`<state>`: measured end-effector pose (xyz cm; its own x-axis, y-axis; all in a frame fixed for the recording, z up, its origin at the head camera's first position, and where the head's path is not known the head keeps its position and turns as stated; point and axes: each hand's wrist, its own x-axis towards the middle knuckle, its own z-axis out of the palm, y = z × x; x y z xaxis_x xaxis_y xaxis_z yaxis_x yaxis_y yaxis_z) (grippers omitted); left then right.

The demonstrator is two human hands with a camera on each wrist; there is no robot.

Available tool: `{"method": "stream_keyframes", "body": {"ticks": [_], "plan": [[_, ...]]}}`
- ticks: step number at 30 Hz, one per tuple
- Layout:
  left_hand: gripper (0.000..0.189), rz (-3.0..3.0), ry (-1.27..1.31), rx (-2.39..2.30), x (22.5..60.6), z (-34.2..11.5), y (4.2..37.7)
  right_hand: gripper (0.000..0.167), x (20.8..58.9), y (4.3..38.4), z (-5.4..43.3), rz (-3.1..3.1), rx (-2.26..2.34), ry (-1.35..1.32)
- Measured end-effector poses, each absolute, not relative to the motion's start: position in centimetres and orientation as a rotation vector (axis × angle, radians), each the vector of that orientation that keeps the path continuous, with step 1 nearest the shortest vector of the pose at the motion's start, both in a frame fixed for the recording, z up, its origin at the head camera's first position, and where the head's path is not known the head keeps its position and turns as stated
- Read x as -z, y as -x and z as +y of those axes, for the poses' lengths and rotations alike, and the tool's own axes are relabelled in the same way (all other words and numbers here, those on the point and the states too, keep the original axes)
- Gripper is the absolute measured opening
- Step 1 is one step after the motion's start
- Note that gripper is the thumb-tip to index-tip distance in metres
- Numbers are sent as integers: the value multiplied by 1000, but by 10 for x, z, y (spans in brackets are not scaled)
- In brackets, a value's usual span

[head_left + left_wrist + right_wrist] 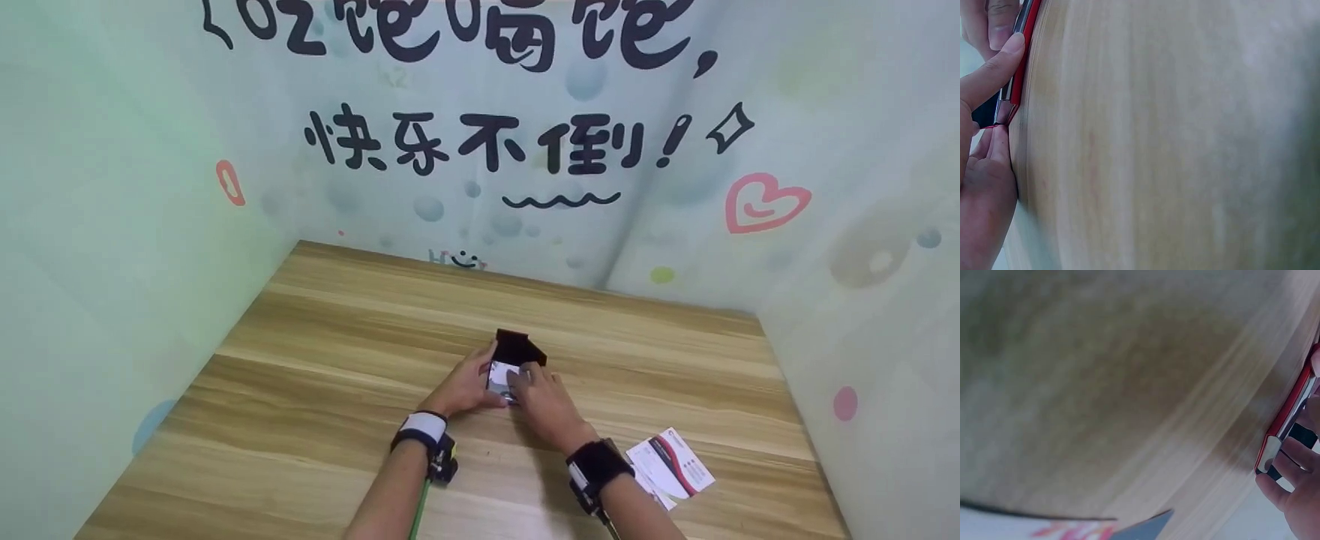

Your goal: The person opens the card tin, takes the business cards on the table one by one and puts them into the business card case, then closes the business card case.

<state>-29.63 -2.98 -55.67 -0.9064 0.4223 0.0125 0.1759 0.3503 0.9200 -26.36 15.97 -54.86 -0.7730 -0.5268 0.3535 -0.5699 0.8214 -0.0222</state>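
A small card case [516, 346] lies on the table with its lid raised, showing a black lining. Inside it is a pale printed card [501, 373]. My left hand [463, 386] grips the case from the left side, its thumb along the near edge. My right hand [551, 405] is on the right side, fingers curled at the case and thumb over the card. In the left wrist view the case's red outer side [1026, 50] and metal-looking rim show. The right wrist view catches the case [1292, 399] at its right edge, with my right fingertips [1269, 486] around its end.
Several printed cards [671, 465], white with red and dark stripes, lie beside my right wrist on the wooden table [315, 360]. Printed wall sheets [420, 217] enclose the back and both sides. Each wrist wears a strapped camera.
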Motion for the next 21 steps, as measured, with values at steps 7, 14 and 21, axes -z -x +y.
{"method": "stream_keyframes", "body": {"ticks": [7, 14, 21], "plan": [[109, 2369, -560, -1596, 556, -31, 296, 29, 548, 256, 158, -2694, -166, -810], [108, 2367, -581, -1600, 557, -29, 298, 34, 551, 252, 157, -2636, -126, -808], [109, 2301, -585, -1676, 559, -27, 298, 32, 551, 248, 157, -2622, -95, -800]]}}
